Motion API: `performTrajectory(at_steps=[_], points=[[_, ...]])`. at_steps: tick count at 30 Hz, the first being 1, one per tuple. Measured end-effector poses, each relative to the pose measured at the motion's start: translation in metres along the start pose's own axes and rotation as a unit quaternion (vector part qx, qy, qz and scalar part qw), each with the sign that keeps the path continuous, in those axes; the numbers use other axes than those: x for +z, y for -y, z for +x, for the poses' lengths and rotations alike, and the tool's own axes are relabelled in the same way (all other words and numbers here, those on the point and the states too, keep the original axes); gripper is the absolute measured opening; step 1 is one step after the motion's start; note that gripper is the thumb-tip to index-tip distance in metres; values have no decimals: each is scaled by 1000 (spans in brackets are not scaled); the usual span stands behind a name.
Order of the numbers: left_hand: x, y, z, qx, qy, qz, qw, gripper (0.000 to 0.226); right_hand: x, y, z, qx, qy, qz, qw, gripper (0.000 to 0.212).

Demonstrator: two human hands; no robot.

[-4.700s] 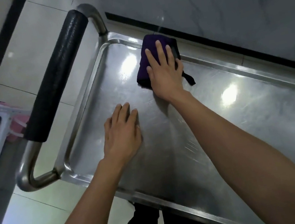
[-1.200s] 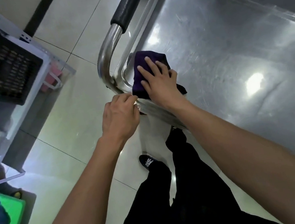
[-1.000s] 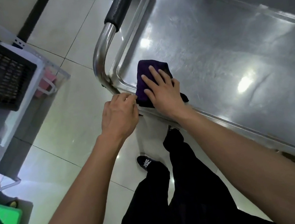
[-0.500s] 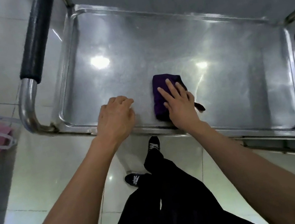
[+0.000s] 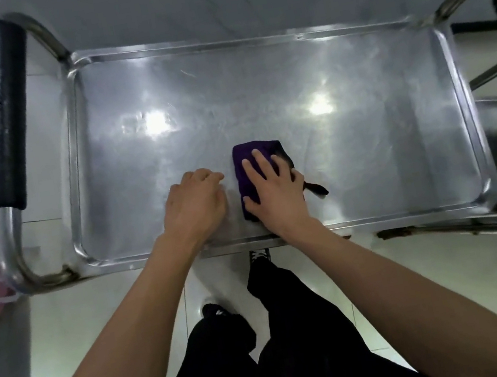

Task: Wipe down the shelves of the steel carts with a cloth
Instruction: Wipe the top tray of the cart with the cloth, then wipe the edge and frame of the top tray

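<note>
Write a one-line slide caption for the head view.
Right hand presses a purple cloth flat on the steel cart's top shelf while the left hand rests beside it.

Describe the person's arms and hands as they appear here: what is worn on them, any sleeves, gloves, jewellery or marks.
Both arms are bare from the frame's lower edge to the wrists; no sleeve shows. The left hand and right hand wear no gloves, and no ring, watch or bracelet is visible. No tattoos or other marks can be made out. Nails look short and unpainted, though blur limits detail.
</note>
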State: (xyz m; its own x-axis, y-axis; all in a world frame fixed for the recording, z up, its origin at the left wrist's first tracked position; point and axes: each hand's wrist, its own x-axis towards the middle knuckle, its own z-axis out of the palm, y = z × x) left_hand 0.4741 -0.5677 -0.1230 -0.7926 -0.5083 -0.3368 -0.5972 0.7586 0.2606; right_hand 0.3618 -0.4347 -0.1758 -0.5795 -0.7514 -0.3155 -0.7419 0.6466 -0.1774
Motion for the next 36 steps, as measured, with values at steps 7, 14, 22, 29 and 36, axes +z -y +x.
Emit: performTrajectory(at_steps=[7,14,22,29,36], points=[[2,22,-42,34,5,-14,999,38,2,30,-24,82,28,-2,996,75],[18,62,-108,68,-16,-38,997,36,9,65,-72,117,22,25,993,65],[31,65,-165,78,-28,-25,996,33,24,81,-141,61,-5,94,994,60],[63,50,-212,56,-19,-54,997,36,64,63,-214,22,-91,210,973,59],[110,43,-252,18,14,-56,998,36,117,41,-263,36,-25,216,975,57]])
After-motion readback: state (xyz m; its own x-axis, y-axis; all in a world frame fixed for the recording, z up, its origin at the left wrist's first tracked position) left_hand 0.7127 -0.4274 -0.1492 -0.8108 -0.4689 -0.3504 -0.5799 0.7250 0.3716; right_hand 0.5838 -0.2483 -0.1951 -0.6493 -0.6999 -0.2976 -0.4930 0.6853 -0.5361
